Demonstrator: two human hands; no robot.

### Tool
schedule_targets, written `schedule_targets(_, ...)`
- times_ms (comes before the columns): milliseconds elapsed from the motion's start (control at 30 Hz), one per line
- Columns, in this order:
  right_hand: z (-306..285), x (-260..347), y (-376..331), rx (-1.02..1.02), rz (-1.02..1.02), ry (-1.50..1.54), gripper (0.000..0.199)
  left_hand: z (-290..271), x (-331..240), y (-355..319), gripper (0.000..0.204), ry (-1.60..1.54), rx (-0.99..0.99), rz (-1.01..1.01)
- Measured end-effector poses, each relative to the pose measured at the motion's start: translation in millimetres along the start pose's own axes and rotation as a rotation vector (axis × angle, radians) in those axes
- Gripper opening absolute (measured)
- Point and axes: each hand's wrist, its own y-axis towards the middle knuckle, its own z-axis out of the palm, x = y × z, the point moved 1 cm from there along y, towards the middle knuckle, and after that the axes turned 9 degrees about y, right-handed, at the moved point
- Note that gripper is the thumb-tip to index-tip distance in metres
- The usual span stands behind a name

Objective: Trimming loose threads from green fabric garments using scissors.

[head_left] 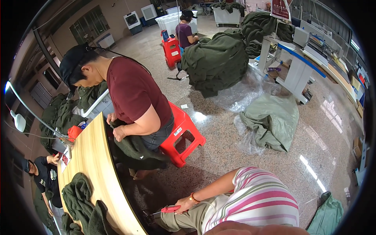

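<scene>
My left hand (183,204), with a beaded bracelet at the wrist, reaches out from a pink-and-green striped sleeve (250,184) at the lower edge. It is closed around a small red-handled cutting tool (170,209) just above my khaki-trousered knee (184,220). This hand sits close to the curved edge of a long wooden table (98,164). Dark green garments (80,199) lie heaped on the table's near end. My right hand is out of the picture.
A person in a maroon shirt sits on a red plastic stool (182,135), handling a dark green garment (131,147) at the table. Big piles of green cloth (215,60), plastic sheeting, a white work table (297,66) and other workers fill the speckled floor beyond.
</scene>
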Motion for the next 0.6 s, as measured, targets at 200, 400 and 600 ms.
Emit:
schedule_targets(200,3,12,-9,-0.076,0.024,0.084,0.036,-5,-7,-6,0.035,-0.010,-0.011,-0.024)
schedule_targets(400,2,10,-8,-0.085,0.048,0.129,0.042,-10,-13,-12,0.036,-0.028,-0.026,-0.051)
schedule_targets(600,6,25,-14,-0.089,0.052,0.062,0.036,-22,-19,-23,0.036,-0.049,-0.059,-0.080)
